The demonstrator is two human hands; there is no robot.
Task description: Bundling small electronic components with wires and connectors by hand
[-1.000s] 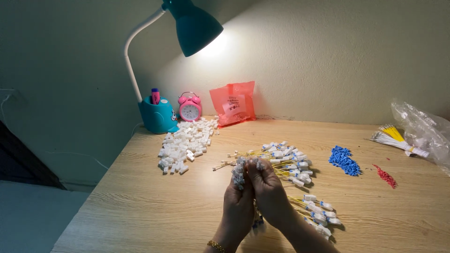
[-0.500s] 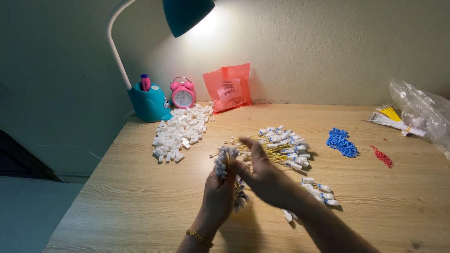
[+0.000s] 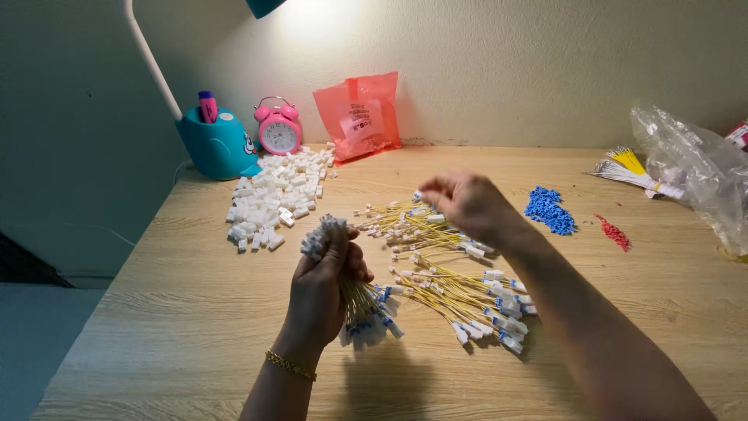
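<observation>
The left hand (image 3: 323, 277) is raised upright above the near part of the counter (image 3: 156, 312), wrist bent back. The right hand (image 3: 463, 203) stretches forward, palm down, over the loose yellow wires (image 3: 436, 261) lying mid-counter. The pale wooden counter meets a cream wall, lit by a teal desk lamp (image 3: 218, 144). The left hand is closed around a bundle of wires (image 3: 362, 308) with white connectors. The right hand's fingers pinch together above the loose wires; whether they hold one, I cannot tell.

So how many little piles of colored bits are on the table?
2. The blue pile lies just beyond the right hand; the smaller red pile sits to its right, near the clear plastic bag, which may hide more.
</observation>
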